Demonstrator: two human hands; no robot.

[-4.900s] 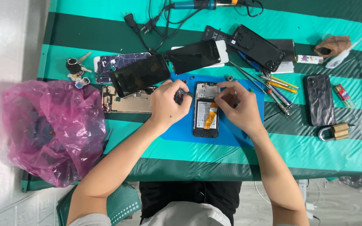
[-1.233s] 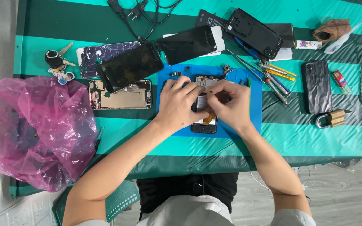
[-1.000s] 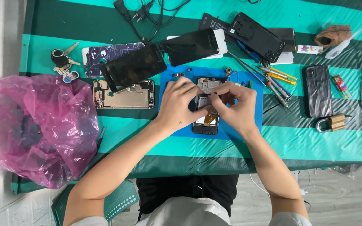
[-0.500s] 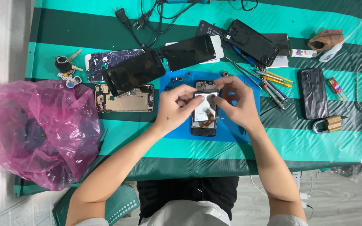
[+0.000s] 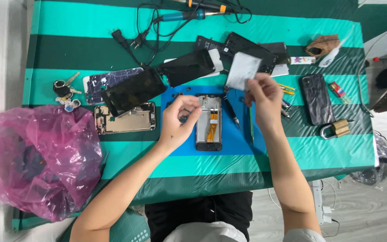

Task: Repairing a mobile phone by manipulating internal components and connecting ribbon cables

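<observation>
An opened phone frame (image 5: 209,122) with an orange flex strip lies on a blue work mat (image 5: 238,136) at the table's middle. My left hand (image 5: 178,122) rests on the phone's left edge, fingers curled against its upper corner. My right hand (image 5: 263,102) is raised to the right of the phone and pinches a thin grey-white sheet (image 5: 242,70) by its lower edge, held above the table. A dark screwdriver (image 5: 230,110) lies on the mat beside the phone.
A crumpled pink plastic bag (image 5: 36,159) fills the left. Dismantled phones, a cracked back cover (image 5: 108,83) and a bare chassis (image 5: 125,118) lie left of the mat. Cables and soldering irons (image 5: 180,15) sit behind. A black phone (image 5: 316,98), padlock (image 5: 337,129) and keys (image 5: 64,92) lie around.
My right hand has lifted off the phone, up and right, carrying the grey-white sheet away from it. My left hand stays at the phone's left edge.
</observation>
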